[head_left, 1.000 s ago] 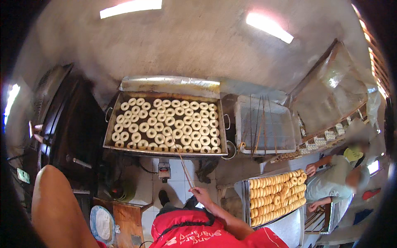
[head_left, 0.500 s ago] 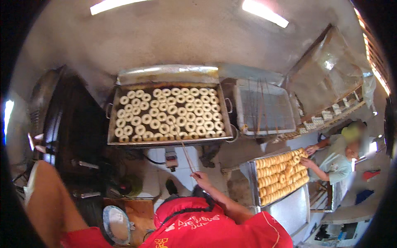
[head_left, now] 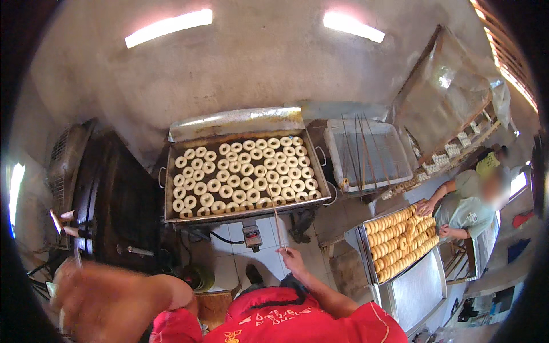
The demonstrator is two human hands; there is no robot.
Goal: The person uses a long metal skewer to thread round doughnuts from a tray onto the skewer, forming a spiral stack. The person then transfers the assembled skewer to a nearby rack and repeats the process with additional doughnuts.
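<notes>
My right hand [head_left: 293, 260] is closed round the near end of a long thin stick [head_left: 277, 220]. The stick crosses the front rim of a wide rectangular metal pan [head_left: 251, 215], its far part among the rings. Many pale ring doughnuts [head_left: 246, 170] fill the pan, spread in loose rows with dark gaps mostly at the left. My left arm [head_left: 126, 294] is bent, large and close at the lower left. Motion smears its hand end, so the fingers cannot be made out, nor whether they hold anything.
Right of the pan stands a rack tray [head_left: 374, 154] with several thin rods across it. A co-worker [head_left: 466, 211] handles browned doughnuts on a tray [head_left: 380, 277] at the right. A dark metal cabinet [head_left: 123, 194] stands left. A burner control box [head_left: 251, 235] sits below the pan.
The view has shifted, putting the pan lower and further right. My left arm has swung from upright to nearly level. The stick's tip reaches deeper among the doughnuts. The co-worker's nearer hand has drawn back.
</notes>
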